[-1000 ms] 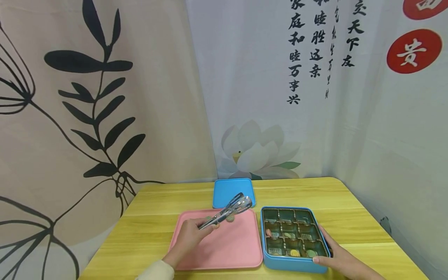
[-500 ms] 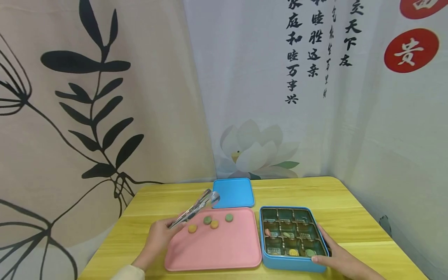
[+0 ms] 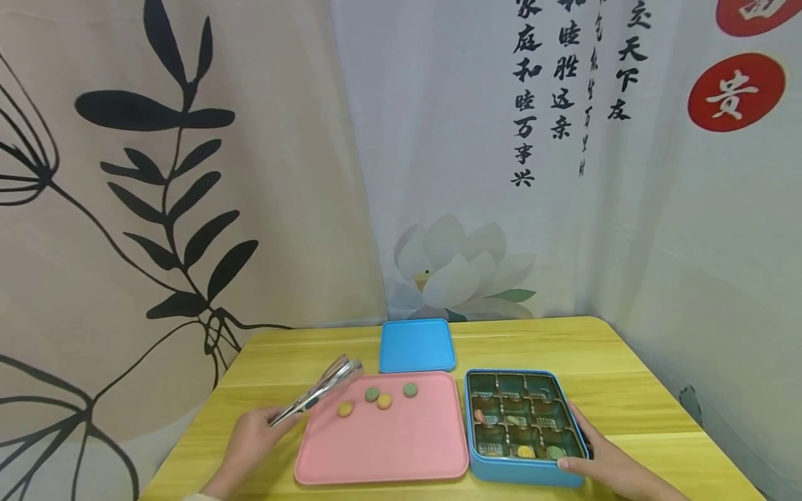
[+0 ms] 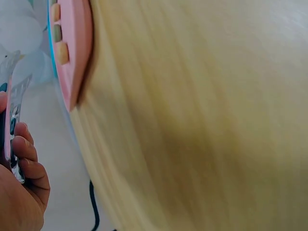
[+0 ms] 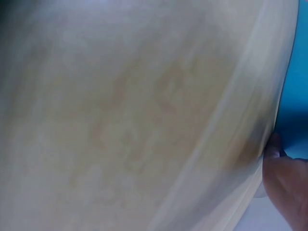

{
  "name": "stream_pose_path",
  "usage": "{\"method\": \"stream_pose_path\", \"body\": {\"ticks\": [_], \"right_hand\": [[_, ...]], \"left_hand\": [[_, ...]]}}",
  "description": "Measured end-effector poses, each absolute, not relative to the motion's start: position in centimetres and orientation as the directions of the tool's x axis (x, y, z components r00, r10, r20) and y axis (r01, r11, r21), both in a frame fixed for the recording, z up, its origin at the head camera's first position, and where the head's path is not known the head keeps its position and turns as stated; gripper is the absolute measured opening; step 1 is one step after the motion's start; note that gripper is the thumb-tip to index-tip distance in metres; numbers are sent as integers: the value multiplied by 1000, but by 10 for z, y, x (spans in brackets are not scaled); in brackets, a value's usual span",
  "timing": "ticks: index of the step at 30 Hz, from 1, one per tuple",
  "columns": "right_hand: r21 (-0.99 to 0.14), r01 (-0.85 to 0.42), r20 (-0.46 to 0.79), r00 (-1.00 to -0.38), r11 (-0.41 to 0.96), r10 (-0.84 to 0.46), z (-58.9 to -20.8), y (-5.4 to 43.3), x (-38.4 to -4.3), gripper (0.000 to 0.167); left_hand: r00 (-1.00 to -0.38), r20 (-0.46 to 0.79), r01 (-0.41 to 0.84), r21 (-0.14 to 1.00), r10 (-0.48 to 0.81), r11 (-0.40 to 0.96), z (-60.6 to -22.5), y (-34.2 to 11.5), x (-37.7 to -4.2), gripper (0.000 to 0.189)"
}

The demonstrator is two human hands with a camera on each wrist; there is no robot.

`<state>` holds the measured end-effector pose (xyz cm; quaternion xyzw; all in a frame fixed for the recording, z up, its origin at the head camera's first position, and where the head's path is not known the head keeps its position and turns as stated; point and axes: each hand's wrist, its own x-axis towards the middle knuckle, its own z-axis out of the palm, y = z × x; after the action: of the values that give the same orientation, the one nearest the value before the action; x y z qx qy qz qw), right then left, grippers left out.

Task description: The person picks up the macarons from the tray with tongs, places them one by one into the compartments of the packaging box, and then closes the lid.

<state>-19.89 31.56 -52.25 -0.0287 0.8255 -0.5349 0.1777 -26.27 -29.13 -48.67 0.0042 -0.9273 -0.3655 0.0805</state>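
My left hand (image 3: 250, 440) grips silver tongs (image 3: 319, 390) by the handle end, left of the pink tray (image 3: 382, 452). The tips point up and away over the tray's back left corner, with no macaron visible between them. Several macarons lie near the tray's back, among them a yellow macaron (image 3: 344, 408) and a green macaron (image 3: 410, 390). My right hand (image 3: 595, 449) holds the right side of the blue box (image 3: 523, 473), thumb at its front corner. In its divided insert sit a pink macaron (image 3: 479, 415), a yellow macaron (image 3: 525, 451) and green ones.
A flat blue lid (image 3: 417, 346) lies behind the tray. Everything stands on a yellow wood-grain table (image 3: 532, 344), backed by a printed curtain (image 3: 301, 174). The box stands close beside the tray's right edge.
My left hand has swung the tongs left, from above the tray's macarons to beyond its left edge, and sunk a little. My right hand stays on the box.
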Motion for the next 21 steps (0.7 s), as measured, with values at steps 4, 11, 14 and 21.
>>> {"method": "stream_pose_path", "body": {"ticks": [4,11,14,21], "right_hand": [[-896,145,-263,-935,420,-237,-523,315,-198,97],[-875,151,-274,-938,460,-214,-523,315,-199,98],[-870,148,-274,-938,470,-214,-523,314,-199,98],[-872,143,-267,-941,468,-209,-519,312,-198,100]], "left_hand": [[-987,144,45,665,-68,745,-490,-300,-258,32],[-988,140,39,639,-66,768,-498,-312,-249,32],[-991,118,21,632,-69,774,-502,-314,-246,31],[-995,71,-7,611,-64,792,-506,-314,-243,37]]}}
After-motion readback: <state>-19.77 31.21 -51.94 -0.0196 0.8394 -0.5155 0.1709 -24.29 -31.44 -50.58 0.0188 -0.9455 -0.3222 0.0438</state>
